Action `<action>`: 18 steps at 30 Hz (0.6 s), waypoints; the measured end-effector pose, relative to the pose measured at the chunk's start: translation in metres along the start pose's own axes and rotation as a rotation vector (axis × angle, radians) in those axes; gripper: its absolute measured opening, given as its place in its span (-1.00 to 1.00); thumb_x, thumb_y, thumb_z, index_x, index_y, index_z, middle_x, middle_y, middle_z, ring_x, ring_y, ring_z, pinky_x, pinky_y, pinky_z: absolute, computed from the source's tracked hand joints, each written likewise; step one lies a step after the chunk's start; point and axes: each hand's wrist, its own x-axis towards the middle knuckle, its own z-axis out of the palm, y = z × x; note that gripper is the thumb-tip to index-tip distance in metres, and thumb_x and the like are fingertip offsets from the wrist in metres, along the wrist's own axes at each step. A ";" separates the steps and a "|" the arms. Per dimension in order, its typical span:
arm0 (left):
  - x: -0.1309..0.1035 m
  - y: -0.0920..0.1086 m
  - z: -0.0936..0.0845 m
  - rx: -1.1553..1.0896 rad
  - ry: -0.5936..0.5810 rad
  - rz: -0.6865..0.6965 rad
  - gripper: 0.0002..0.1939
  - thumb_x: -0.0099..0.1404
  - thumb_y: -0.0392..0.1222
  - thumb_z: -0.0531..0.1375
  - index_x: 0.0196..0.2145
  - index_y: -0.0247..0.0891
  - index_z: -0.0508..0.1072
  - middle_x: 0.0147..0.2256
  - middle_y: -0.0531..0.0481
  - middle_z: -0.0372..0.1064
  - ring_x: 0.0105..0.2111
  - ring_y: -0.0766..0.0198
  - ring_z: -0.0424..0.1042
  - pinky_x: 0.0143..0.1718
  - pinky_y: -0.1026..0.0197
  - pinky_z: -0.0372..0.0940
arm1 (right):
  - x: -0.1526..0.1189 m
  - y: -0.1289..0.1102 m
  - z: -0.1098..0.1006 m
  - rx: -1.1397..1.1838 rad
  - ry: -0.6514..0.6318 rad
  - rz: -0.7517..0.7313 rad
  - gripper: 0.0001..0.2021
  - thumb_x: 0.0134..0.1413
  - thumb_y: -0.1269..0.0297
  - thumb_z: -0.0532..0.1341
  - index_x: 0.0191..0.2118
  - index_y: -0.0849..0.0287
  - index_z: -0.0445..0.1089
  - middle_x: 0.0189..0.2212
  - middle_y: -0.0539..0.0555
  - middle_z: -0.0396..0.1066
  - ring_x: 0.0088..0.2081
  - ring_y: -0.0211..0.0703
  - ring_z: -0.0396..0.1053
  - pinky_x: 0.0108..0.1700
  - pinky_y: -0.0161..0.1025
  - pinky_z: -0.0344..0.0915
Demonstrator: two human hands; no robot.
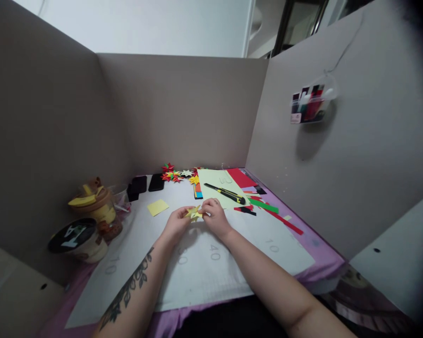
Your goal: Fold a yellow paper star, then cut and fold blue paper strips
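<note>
A pale yellow folded paper star (194,214) is held between my two hands above the white sheet. My left hand (178,220) pinches its left points, and my right hand (214,217) has its fingers closed on the right side. Parts of the star are hidden behind the fingers. Beyond my right hand, a black and yellow utility knife (227,193) lies on a light green paper sheet (211,180). A square yellow sticky note (158,207) rests to the left of my left hand.
Several finished paper stars (172,175) sit at the back, near two dark phones (156,182). Red and green paper strips (264,205) lie at the right. Pots and tubs (78,240) stand along the left wall. A plastic holder (312,104) hangs on the right partition.
</note>
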 end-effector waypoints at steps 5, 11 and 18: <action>-0.002 0.005 -0.001 -0.024 -0.046 -0.067 -0.60 -0.09 -0.25 0.29 -0.22 -0.35 0.50 -0.41 -0.03 0.45 -0.47 0.33 0.33 -0.44 0.32 0.15 | -0.001 0.004 0.002 0.080 -0.014 0.021 -0.77 -0.07 0.56 0.12 -0.42 0.09 0.45 -0.39 0.04 0.31 -0.27 -0.15 0.29 -0.19 -0.20 0.24; -0.004 0.009 -0.001 -0.109 -0.150 -0.096 -0.63 -0.03 -0.17 0.32 -0.23 -0.36 0.50 -0.54 0.07 0.35 -0.60 0.46 0.18 -0.56 0.37 0.02 | 0.001 0.001 0.002 0.183 -0.061 0.161 -0.85 -0.06 0.48 0.13 -0.41 0.14 0.43 -0.40 0.02 0.34 -0.33 -0.20 0.30 -0.33 -0.28 0.23; -0.007 0.012 -0.002 -0.195 -0.139 -0.207 -0.66 -0.06 -0.26 0.33 -0.26 -0.36 0.48 -0.37 -0.09 0.45 -0.41 0.29 0.40 -0.33 0.26 0.26 | 0.004 -0.003 0.002 0.228 -0.098 0.226 -0.86 -0.09 0.47 0.13 -0.43 0.14 0.40 -0.41 0.01 0.31 -0.36 -0.21 0.27 -0.31 -0.28 0.22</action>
